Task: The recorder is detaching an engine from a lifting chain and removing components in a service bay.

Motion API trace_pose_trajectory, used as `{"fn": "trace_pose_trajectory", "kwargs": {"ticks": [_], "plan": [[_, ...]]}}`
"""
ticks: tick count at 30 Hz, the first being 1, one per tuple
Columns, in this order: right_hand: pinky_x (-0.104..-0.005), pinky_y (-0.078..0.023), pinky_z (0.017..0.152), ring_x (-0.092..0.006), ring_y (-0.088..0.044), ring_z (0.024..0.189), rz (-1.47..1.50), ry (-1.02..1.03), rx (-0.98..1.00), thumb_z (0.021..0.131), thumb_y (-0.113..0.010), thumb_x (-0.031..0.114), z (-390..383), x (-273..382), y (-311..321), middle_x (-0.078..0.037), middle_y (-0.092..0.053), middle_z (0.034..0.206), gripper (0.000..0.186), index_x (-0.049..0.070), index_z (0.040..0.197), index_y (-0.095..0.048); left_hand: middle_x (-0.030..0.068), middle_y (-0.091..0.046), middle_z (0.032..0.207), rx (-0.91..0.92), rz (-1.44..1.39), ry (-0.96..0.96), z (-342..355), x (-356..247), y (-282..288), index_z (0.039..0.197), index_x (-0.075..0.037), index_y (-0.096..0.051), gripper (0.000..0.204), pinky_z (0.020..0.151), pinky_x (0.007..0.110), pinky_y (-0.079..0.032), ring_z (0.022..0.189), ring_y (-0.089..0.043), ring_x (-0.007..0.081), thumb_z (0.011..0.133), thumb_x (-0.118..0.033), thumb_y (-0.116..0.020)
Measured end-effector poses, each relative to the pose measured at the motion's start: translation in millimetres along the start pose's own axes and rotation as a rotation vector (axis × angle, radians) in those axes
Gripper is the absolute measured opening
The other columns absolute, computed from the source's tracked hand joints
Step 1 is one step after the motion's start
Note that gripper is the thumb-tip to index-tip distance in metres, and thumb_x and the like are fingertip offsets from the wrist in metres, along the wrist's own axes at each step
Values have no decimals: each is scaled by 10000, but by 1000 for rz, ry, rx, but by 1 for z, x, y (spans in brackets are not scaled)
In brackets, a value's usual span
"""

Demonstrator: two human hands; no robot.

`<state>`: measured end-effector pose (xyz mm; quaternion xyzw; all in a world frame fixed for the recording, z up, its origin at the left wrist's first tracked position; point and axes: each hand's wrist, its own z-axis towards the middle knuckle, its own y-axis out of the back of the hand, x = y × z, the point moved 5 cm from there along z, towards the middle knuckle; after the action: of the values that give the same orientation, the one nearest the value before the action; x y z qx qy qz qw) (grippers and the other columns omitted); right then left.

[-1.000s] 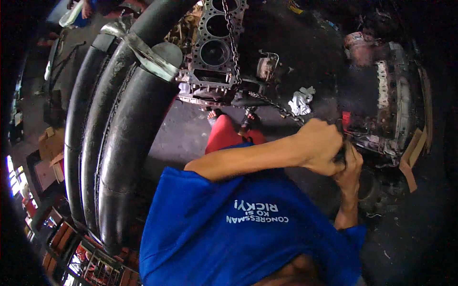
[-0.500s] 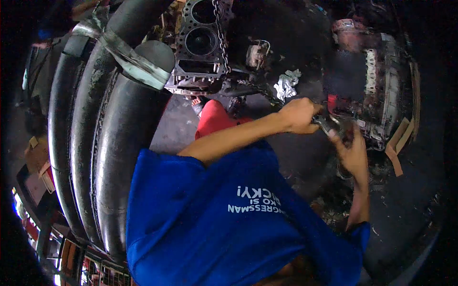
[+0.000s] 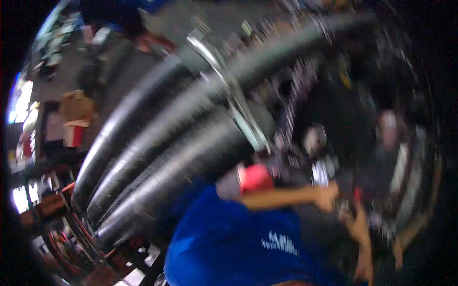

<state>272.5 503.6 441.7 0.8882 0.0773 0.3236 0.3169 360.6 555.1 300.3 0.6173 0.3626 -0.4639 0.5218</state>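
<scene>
Motion smears the view. My left hand point(image 3: 327, 198) is closed at the end of an outstretched arm, on one end of a small greyish metal part point(image 3: 342, 208). My right hand point(image 3: 357, 223) is bent round the other end, its fingers blurred. The exact kind of part cannot be made out. Just beyond my left hand lies a crumpled whitish cloth or paper point(image 3: 323, 173). A dark engine assembly point(image 3: 403, 167) stands to the right of both hands.
Large dark curved pipes point(image 3: 157, 157) fill the left, crossed by a pale metal strap point(image 3: 229, 88). A chain point(image 3: 293, 102) hangs beyond them, near a small rounded part point(image 3: 315, 138). A person in blue point(image 3: 112, 16) is at the upper left. Cardboard strips point(image 3: 398, 252) lie at lower right.
The whole view has swung, bringing the pipes toward the middle and a person into the upper left. My hands sit lower in the picture, still together at the metal part.
</scene>
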Motion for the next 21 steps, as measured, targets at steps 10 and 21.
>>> {"fn": "trace_pose_trajectory", "kwargs": {"ticks": [10,21], "plan": [[-390,-513,626,-348,-627,664,544,-412,-206,814,-625,215,72,-130,-3,-154,-621,746,277,-8,977,-604,216,-603,771,-512,-48,-184,-29,20,21,1244,14,-466,708,591,419,-492,670,-611,364,649,-245,-749],[-476,-499,753,-460,-598,920,-547,687,-49,919,-598,223,0,23,8,-258,-620,1001,284,8,1105,-588,206,-637,733,-201,-223,-33,-20,-32,11,817,21,-643,229,671,434,-490,730,-635,346,670,-155,-655]]}}
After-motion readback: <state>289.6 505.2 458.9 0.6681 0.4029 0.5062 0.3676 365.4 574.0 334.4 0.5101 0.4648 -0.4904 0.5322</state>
